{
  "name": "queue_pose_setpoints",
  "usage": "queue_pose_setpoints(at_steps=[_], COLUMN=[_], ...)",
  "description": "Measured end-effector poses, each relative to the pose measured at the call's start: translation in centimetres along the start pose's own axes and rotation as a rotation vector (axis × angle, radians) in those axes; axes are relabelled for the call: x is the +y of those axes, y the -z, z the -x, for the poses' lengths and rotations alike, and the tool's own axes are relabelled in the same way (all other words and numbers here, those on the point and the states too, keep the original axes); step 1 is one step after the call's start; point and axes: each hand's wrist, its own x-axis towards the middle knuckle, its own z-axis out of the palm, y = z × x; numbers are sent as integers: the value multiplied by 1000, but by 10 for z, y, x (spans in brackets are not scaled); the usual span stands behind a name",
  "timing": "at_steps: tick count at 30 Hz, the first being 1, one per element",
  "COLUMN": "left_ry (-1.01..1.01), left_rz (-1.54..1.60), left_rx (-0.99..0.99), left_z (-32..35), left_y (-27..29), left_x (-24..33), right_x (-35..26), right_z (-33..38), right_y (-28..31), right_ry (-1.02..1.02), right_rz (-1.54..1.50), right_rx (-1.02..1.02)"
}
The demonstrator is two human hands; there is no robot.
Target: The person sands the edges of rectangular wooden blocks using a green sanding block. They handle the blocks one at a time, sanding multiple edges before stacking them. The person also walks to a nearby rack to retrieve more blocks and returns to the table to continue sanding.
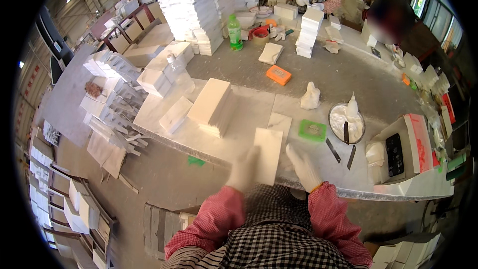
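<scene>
Left hand (244,170) grips one white slab (269,152) by its left edge; right hand (304,169) apart, open, just right of slab. Beyond right hand: one green block (312,130), two loose dark strips (333,150), one bowl (363,130).

The pale slab (269,155) looks smooth and matt, the sleeves (330,215) cloth.

Workshop with stacked white slabs (191,15)

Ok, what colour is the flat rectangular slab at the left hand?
Creamy white; the flat rectangular slab shows best in the head view.
</scene>
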Motion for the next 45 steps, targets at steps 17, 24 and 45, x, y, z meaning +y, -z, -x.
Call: queue_pose_setpoints(at_steps=[17,24,45], left_ry=[133,112,259], left_rz=[610,648,644], left_rx=[-156,-238,-279], left_z=[6,-1,-3], left_y=[1,6,11], left_x=[18,9,5], right_x=[8,15,16], right_z=[18,15,13], right_y=[-16,-19,-17], right_ry=[-10,-47,-85], right_rz=[-107,-233,-251], right_rx=[-288,-257,-187])
